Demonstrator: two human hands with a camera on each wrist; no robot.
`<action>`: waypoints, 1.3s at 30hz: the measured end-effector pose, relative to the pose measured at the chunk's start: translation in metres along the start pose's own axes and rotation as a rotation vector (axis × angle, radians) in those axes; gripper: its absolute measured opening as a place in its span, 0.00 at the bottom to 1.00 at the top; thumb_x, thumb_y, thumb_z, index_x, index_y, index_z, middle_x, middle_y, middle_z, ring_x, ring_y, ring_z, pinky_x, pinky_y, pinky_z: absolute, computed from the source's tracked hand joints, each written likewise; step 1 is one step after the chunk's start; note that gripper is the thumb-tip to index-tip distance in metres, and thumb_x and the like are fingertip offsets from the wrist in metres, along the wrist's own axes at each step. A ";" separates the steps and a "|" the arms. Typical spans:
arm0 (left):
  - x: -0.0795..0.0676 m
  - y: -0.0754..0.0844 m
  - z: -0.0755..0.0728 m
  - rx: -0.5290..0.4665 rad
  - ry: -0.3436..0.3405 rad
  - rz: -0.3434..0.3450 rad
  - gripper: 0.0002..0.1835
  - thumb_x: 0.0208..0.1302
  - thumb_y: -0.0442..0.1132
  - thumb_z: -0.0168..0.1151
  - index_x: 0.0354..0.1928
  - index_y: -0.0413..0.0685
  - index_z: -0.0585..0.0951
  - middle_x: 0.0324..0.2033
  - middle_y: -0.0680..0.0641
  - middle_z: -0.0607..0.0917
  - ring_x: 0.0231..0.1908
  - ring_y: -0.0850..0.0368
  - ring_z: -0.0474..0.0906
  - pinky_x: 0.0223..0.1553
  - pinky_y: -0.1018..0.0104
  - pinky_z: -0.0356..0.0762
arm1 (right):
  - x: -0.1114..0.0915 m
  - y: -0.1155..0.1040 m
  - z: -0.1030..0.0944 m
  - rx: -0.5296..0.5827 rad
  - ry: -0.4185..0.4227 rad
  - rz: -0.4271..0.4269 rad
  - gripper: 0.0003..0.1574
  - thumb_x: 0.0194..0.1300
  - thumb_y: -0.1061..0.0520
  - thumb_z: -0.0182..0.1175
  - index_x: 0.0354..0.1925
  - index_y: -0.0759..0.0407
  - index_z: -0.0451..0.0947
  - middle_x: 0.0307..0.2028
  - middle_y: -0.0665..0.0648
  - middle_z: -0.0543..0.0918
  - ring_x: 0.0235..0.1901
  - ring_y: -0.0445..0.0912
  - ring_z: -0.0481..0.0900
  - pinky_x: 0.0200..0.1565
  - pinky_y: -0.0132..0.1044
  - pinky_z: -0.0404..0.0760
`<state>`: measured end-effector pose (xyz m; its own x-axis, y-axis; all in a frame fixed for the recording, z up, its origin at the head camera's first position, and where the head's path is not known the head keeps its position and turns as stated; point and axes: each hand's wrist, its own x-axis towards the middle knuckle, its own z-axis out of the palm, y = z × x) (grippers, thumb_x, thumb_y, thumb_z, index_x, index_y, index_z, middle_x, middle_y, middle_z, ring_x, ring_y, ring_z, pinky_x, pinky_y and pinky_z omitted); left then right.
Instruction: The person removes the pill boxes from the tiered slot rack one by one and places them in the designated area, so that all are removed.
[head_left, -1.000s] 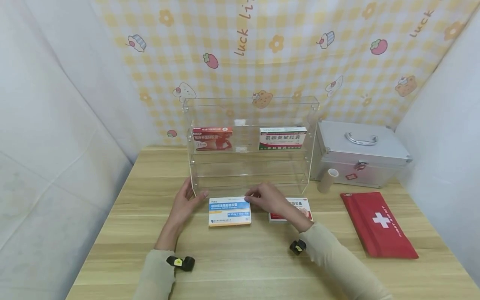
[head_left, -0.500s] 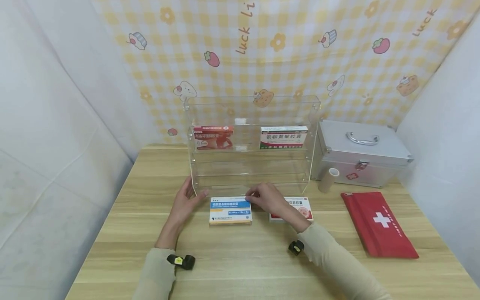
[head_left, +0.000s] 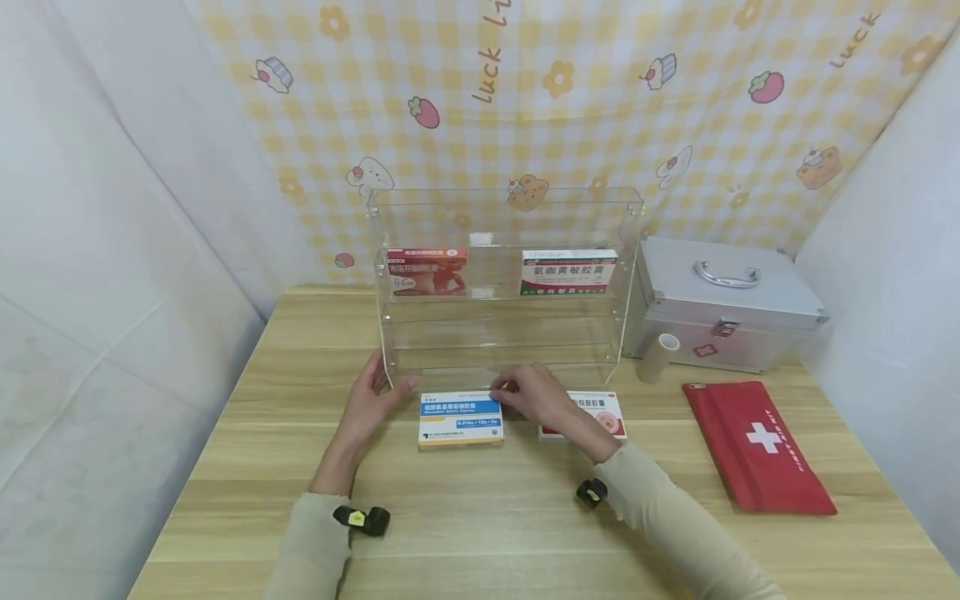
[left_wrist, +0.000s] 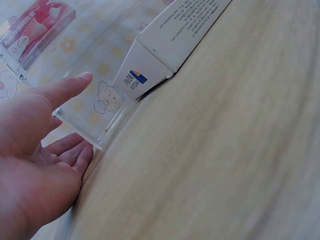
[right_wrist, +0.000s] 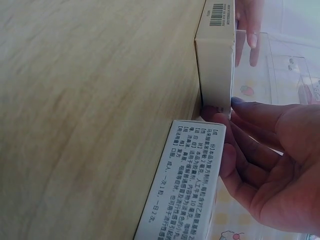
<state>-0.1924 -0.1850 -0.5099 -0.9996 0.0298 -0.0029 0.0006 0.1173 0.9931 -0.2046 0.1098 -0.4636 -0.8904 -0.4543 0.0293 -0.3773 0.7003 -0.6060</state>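
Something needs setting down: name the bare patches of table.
Bare: wooden table between the sleeves and left of the left hand. Crowded: before the clear rack, where the right hand pinches a blue-banded box beside another box.

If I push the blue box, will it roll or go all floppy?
Probably neither. The blue box has straight edges and flat sides, so it should feel stiff and slide, not roll. It may be light too, as it looks like thin card; the right hand pinches just one corner.

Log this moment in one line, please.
left hand: at left side of clear rack | right hand: pinches blue-and-white box in front of rack | shelf: red box, white-and-green box
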 end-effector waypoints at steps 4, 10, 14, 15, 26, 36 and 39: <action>0.000 0.000 0.000 0.004 0.006 -0.006 0.43 0.61 0.46 0.70 0.75 0.67 0.58 0.73 0.51 0.60 0.71 0.50 0.56 0.70 0.50 0.54 | 0.000 0.001 0.000 0.004 -0.002 0.001 0.07 0.65 0.54 0.66 0.39 0.53 0.88 0.29 0.45 0.85 0.25 0.37 0.77 0.25 0.32 0.76; 0.000 0.000 0.000 0.005 0.007 -0.002 0.43 0.62 0.45 0.70 0.75 0.67 0.58 0.73 0.50 0.59 0.71 0.49 0.55 0.70 0.50 0.54 | 0.000 0.001 0.001 0.003 0.009 0.010 0.06 0.65 0.53 0.66 0.39 0.51 0.88 0.30 0.44 0.85 0.26 0.35 0.78 0.28 0.32 0.77; -0.001 0.000 0.001 -0.007 0.001 0.002 0.44 0.62 0.44 0.69 0.75 0.67 0.57 0.73 0.49 0.59 0.71 0.48 0.55 0.70 0.49 0.54 | -0.003 0.001 0.000 -0.015 0.024 -0.002 0.07 0.65 0.52 0.66 0.40 0.50 0.88 0.31 0.44 0.86 0.28 0.34 0.79 0.30 0.33 0.78; -0.001 0.000 0.001 -0.008 -0.003 0.003 0.44 0.63 0.44 0.69 0.76 0.66 0.56 0.73 0.48 0.59 0.71 0.47 0.54 0.70 0.49 0.53 | -0.004 0.001 -0.001 -0.020 0.029 -0.004 0.07 0.65 0.52 0.66 0.41 0.49 0.88 0.31 0.44 0.86 0.28 0.34 0.79 0.30 0.33 0.78; -0.001 0.001 0.001 -0.002 -0.006 0.016 0.44 0.62 0.45 0.69 0.76 0.65 0.56 0.73 0.47 0.59 0.71 0.48 0.55 0.70 0.49 0.54 | -0.031 0.005 -0.050 0.068 0.136 0.004 0.11 0.67 0.53 0.64 0.46 0.55 0.86 0.33 0.47 0.86 0.28 0.39 0.80 0.28 0.35 0.81; -0.002 0.003 0.001 0.014 -0.001 0.005 0.45 0.61 0.47 0.70 0.76 0.67 0.56 0.74 0.49 0.58 0.71 0.47 0.54 0.70 0.48 0.54 | -0.037 0.015 -0.149 -0.032 0.414 -0.099 0.11 0.64 0.61 0.66 0.46 0.59 0.85 0.31 0.55 0.87 0.23 0.49 0.81 0.23 0.32 0.80; -0.001 0.002 0.001 0.008 0.004 0.001 0.45 0.61 0.48 0.70 0.75 0.68 0.56 0.74 0.49 0.58 0.71 0.47 0.54 0.70 0.48 0.55 | -0.032 0.012 -0.177 -0.088 0.492 -0.107 0.10 0.64 0.59 0.67 0.45 0.59 0.85 0.32 0.57 0.87 0.25 0.48 0.81 0.24 0.27 0.78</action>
<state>-0.1910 -0.1837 -0.5083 -0.9997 0.0261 -0.0016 0.0016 0.1256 0.9921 -0.2252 0.2299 -0.3312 -0.8522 -0.2274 0.4712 -0.4738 0.7173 -0.5108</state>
